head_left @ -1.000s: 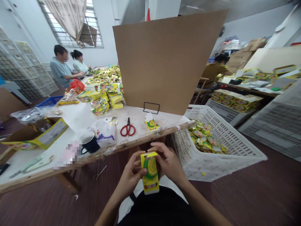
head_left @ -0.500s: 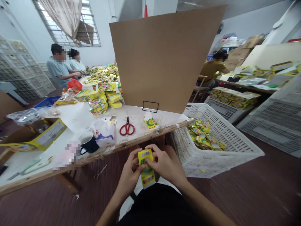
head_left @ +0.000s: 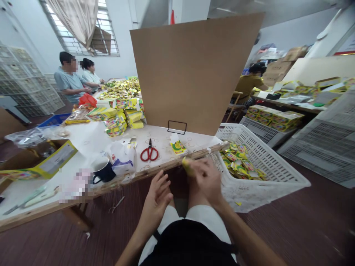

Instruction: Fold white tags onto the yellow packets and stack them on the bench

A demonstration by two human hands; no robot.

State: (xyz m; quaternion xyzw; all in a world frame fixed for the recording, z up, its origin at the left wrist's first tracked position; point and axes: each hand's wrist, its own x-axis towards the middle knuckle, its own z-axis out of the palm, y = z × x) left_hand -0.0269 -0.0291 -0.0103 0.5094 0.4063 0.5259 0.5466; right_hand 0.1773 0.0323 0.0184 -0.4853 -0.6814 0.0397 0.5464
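Observation:
My right hand (head_left: 208, 183), blurred by motion, grips a small yellow printed box (head_left: 188, 167) just off the table's front edge. Over my lap, my left hand (head_left: 158, 194) is empty, its fingers loosely bent and apart. On the table beyond lies another small yellow-and-green box (head_left: 178, 147) with its white flap raised. Red-handled scissors (head_left: 149, 151) rest to the left of that box. A white plastic basket (head_left: 266, 188) close to my right hand holds many similar small boxes (head_left: 241, 162).
A large cardboard sheet (head_left: 191, 74) stands upright on the table behind a black wire stand (head_left: 176, 127). Leftward are a dark mug (head_left: 105, 171), a plastic packet (head_left: 122, 155) and an open carton (head_left: 59, 162). Stacked yellow boxes (head_left: 115, 122) stand farther back. Several people work nearby.
My left hand has let go of the yellow box and opened. My right hand has carried the box up and to the right, away from my lap.

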